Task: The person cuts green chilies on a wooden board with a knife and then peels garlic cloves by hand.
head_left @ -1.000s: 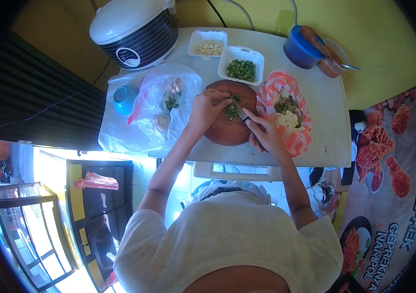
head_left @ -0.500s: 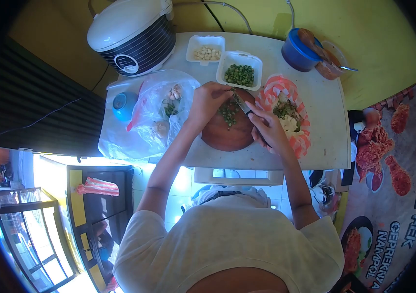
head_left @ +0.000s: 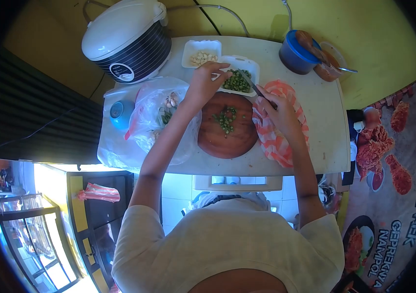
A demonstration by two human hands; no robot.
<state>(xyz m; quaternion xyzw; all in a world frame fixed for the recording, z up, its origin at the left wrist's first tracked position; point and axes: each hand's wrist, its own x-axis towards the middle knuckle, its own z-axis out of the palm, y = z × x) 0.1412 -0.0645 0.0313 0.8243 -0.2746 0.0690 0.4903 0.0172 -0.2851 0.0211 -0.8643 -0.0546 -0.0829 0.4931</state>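
My right hand (head_left: 277, 105) grips a small knife (head_left: 250, 82) by its dark handle. The blade points up and left over a white foam box (head_left: 253, 66) of chopped green pieces (head_left: 236, 82). At the left rim of that box is my left hand (head_left: 207, 82), thumb and fingers apart, nothing visible between them. Below both hands, a round wooden cutting board (head_left: 227, 144) carries a small heap of cut green pieces (head_left: 225, 120). A red-and-white striped plastic bag (head_left: 280, 139) lies beneath my right hand; its contents are mostly hidden.
A second foam box (head_left: 188, 51) holds peeled garlic cloves. To the left lie a clear plastic bag (head_left: 142, 117) with garlic bulbs and a blue cup (head_left: 121, 112). A rice cooker (head_left: 129, 44) stands at the back left, a blue-lidded tub (head_left: 293, 56) at the back right.
Both hands have moved up from the cutting board to the foam box of green pieces. The knife has come along, and the striped bag now covers more of its contents.
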